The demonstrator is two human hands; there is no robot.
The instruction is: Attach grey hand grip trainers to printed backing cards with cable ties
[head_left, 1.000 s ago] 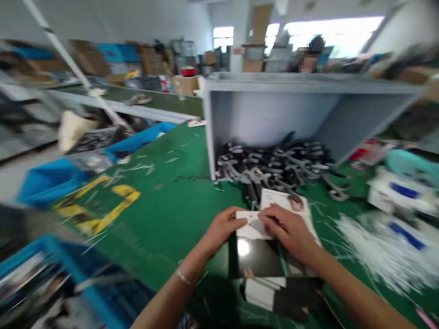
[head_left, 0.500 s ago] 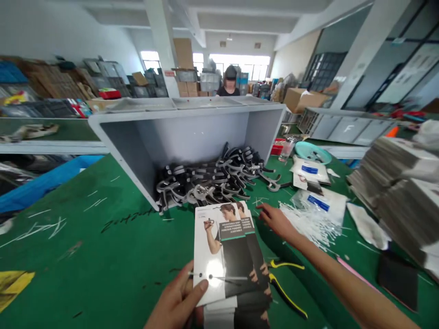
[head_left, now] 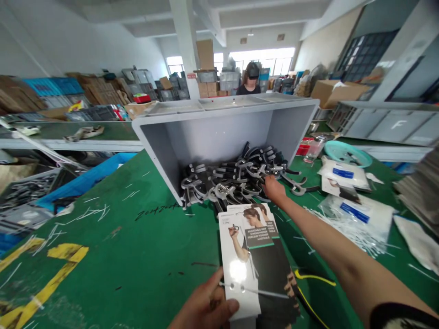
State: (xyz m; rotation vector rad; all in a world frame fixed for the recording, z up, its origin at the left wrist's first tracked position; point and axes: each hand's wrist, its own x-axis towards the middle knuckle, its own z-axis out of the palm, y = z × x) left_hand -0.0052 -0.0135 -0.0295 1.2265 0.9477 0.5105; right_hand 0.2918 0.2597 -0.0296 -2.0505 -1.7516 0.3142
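Low over the green tabletop (head_left: pixel 154 260), my left hand (head_left: pixel 212 299) pinches a printed card (head_left: pixel 236 240) by its lower left edge, thumb on the front and fingers behind. A white cable tie (head_left: pixel 270 293) crosses the card at its two punched holes and appears to be threaded through them; I seem to hold so near the edge to keep those holes uncovered. More of these cards show behind and below the one I grip.

My right hand (head_left: pixel 275 189) reaches forward to the heap of hand-grip strengtheners (head_left: pixel 202 187), at its front right. My fingertips are lost among the dark handles, so I cannot tell how far they are spread or whether they have hold of one.

The heap lies partly inside a grey crate (head_left: pixel 219 107) and spills from its mouth onto the table. The crate rests on its side, facing me, probably so the strengtheners come easily to hand. Yellow-handled pliers (head_left: pixel 315 277) lie just right of the cards, likely for quick reach. Farther right, loose cable ties (head_left: pixel 343 233) fan out beside a clear bag (head_left: pixel 375 221) with a blue label.
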